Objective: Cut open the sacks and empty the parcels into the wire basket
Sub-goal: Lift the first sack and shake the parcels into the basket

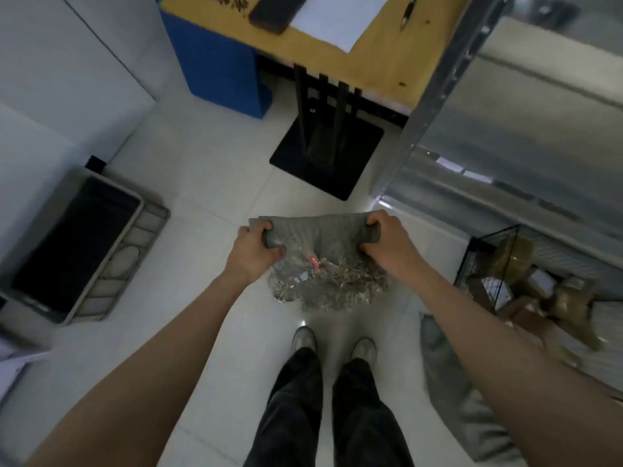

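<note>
Head view: both arms are reaching down over the tile floor (209, 183).
Left hand (256, 247): fingers are curling tight round the sack (323, 264) at its left top corner.
Right hand (387, 242): is gripping the right top corner likewise.
Sack: is hanging crumpled between the hands, ahead of the shoes (303, 338).
Wire basket (492, 232): is standing to the right, parcels (569, 298) lying inside.

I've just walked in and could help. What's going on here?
A person stands on the tiled floor holding a grey sack out in front, the left hand and right hand each gripping a bunched end. The wire basket to their right holds brown parcels. A second sack lies limp on the floor near the basket.
</note>
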